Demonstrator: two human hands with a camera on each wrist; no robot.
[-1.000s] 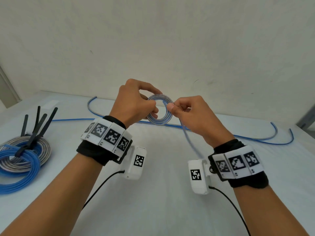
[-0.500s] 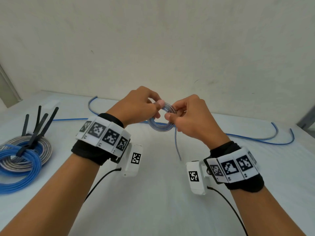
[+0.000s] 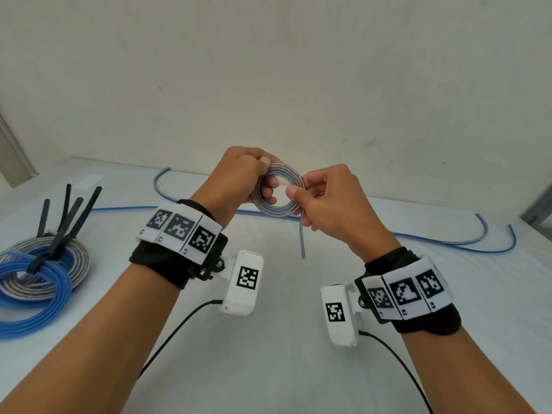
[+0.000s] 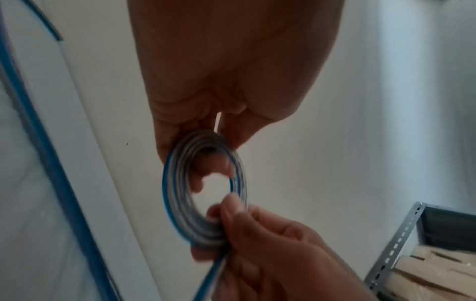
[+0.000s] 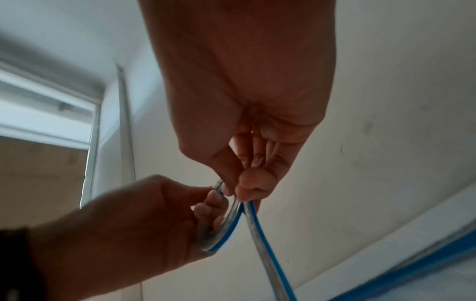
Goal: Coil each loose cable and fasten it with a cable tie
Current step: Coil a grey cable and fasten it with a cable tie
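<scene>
A small coil of flat blue-and-clear cable (image 3: pixel 276 204) (image 4: pixel 180 203) is held up in the air above the white table (image 3: pixel 268 354). My left hand (image 3: pixel 239 180) grips the coil's left side, thumb on top and fingers through the ring. My right hand (image 3: pixel 325 201) pinches the coil's right side, where a short free tail (image 3: pixel 302 240) (image 5: pixel 268 254) hangs down. A loose blue cable (image 3: pixel 448 243) lies along the table's back. Black cable ties (image 3: pixel 68 216) stick up from the finished coils at the left.
Finished blue and grey coils (image 3: pixel 35 279) lie stacked at the table's left edge. A wall stands right behind the table. A metal shelf post (image 4: pixel 394 244) with wooden pieces appears at the right in the left wrist view.
The hanging tail has grown much shorter as more cable went onto the coil. Both hands rose slightly and the ring turned to face me.
</scene>
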